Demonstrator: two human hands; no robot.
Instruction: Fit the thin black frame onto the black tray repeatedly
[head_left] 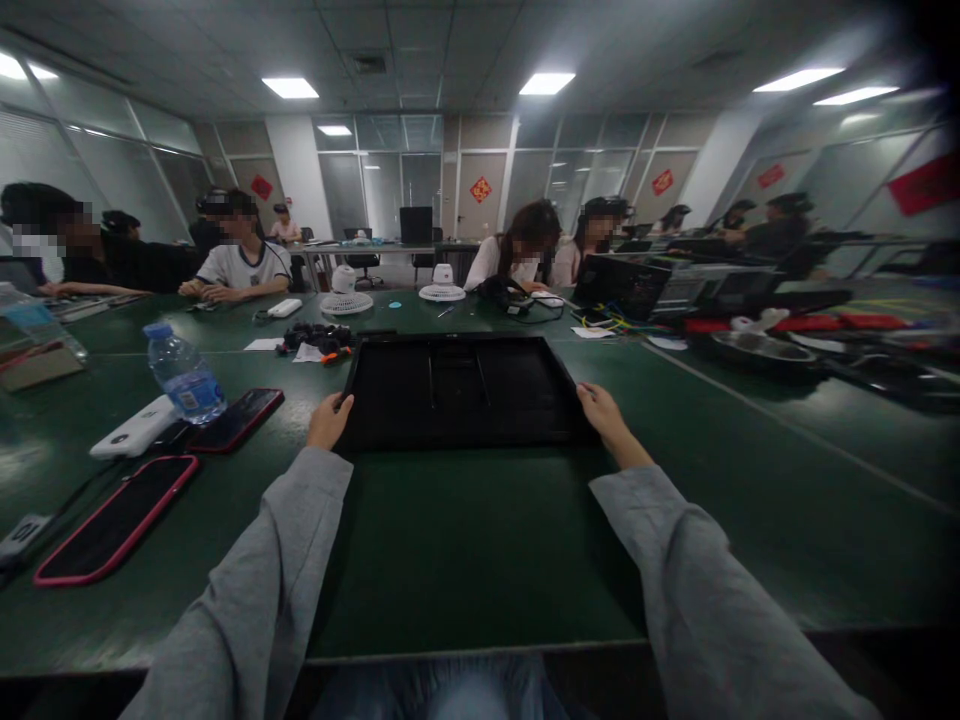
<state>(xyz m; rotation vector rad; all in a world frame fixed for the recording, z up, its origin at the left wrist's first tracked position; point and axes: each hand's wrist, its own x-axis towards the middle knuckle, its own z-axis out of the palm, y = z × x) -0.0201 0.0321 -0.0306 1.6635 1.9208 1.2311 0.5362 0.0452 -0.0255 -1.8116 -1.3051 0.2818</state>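
Note:
A wide, shallow black rectangular casing point(390, 405) with raised edges lies on the green table in front of me. Two thin upright strips and a small rectangular outline show on its dark inner face. My left hand point(328, 422) grips the casing's left edge, thumb on top and fingers mostly hidden behind the rim. On the opposite side my right hand point(606, 415) holds the right edge in the same way. Both forearms are in grey sleeves and reach forward over the table.
Left of me are a water bottle point(184, 375), a white power bank point(135, 428), a dark phone point(238, 420) and a pink-edged phone point(120, 520). Beyond the casing stand two white fans point(346, 290). A metal pan point(765, 352) and computer parts point(622, 288) lie right. Several people sit around.

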